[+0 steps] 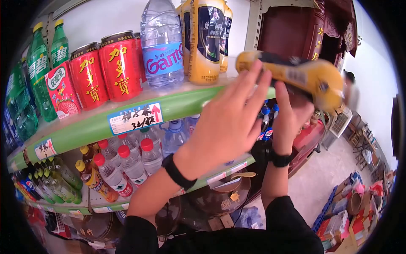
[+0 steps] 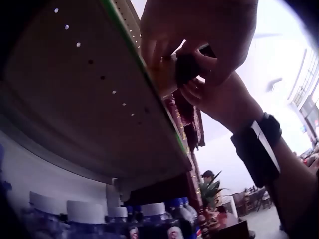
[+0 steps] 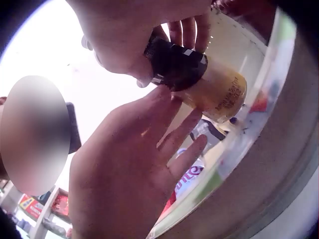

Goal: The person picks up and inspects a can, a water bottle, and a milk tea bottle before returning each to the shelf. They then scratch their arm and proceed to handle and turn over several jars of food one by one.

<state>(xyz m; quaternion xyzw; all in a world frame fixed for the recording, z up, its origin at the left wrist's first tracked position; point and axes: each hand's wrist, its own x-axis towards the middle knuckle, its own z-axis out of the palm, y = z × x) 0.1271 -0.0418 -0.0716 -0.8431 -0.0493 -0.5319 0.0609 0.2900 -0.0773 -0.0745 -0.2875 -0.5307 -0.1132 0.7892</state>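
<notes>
A yellow bottle with a black label (image 1: 292,72) lies tilted in the air off the shelf's right end, blurred in the head view. My right hand (image 1: 284,122) grips it from below, and in the right wrist view the right hand (image 3: 124,37) has its fingers round the black label (image 3: 179,64). My left hand (image 1: 226,116) is held with nearly straight fingers at the bottle's left end. In the right wrist view the left hand (image 3: 124,164) lies palm up against the bottle's side. The left wrist view shows the bottle mostly hidden behind the left hand (image 2: 204,30).
The green-edged shelf (image 1: 182,103) bears red cans (image 1: 120,67), a clear water bottle (image 1: 162,55) and upright yellow bottles (image 1: 206,42). Red-capped bottles (image 1: 127,158) stand one level lower. Brown jars (image 1: 220,197) are under the shelves; boxes (image 1: 334,224) lie on the floor at right.
</notes>
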